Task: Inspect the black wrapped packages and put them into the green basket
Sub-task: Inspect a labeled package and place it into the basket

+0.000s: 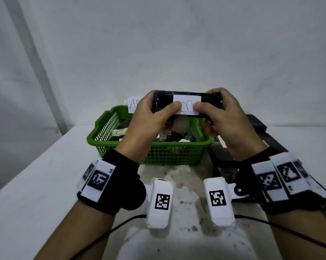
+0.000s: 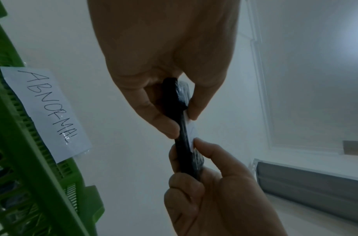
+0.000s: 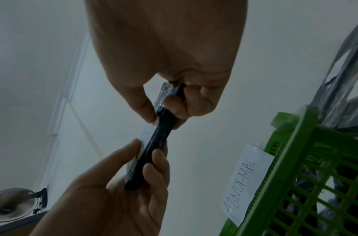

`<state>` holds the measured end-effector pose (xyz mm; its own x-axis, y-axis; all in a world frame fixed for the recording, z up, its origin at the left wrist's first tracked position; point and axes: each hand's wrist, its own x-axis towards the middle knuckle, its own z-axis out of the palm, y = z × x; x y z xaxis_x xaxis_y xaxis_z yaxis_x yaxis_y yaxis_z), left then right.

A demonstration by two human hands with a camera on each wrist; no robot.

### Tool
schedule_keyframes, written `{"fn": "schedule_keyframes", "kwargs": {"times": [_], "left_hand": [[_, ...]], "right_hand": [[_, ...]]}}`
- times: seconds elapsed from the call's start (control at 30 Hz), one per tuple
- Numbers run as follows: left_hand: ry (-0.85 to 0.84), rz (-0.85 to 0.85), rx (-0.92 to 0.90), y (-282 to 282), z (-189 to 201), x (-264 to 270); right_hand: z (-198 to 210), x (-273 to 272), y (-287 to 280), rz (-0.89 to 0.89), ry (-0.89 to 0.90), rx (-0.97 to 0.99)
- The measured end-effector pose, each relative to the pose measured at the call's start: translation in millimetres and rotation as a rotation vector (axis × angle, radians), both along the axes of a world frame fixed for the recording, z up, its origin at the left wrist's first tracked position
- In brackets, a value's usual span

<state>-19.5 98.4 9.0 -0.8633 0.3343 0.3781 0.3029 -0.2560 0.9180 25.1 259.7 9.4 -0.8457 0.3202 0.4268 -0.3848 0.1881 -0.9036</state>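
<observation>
Left hand [image 1: 149, 113] and right hand [image 1: 222, 113] pinch package [image 1: 164, 102] ends | label [image 1: 186, 105] faces viewer for inspection | held above green basket [image 1: 173, 152], ready for drop

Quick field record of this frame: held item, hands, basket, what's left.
held: black wrapped package with white handwritten label, above the basket
left hand: grips package's left end
right hand: grips its right end
green basket: on white table, already holds packages, paper sign reads ABNORMAL
remaining: black packages stacked right of basket
</observation>
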Motion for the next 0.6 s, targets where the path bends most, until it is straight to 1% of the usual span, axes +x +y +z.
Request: {"fn": "schedule_keyframes", "kwargs": {"times": [0.13, 0.27, 0.33, 0.5, 0.6], "left_hand": [[0.031, 0.004, -0.041, 4, -5, -1], [0.096, 0.083, -0.055, 8, -10, 1], [0.115, 0.108, -0.063, 8, -13, 1], [0.095, 0.080, -0.093, 2, -10, -1], [0.068, 0.026, -0.076, 0, -4, 0]], "right_hand": [[1, 4, 5, -0.060, 0.039, 0.049], [-3, 3, 3, -0.176, 0.074, 0.196], [-5, 2, 2, -0.198, 0.082, 0.224], [-7, 2, 2, -0.149, 0.070, 0.247], [-6, 3, 1, -0.079, 0.079, 0.189]]}}
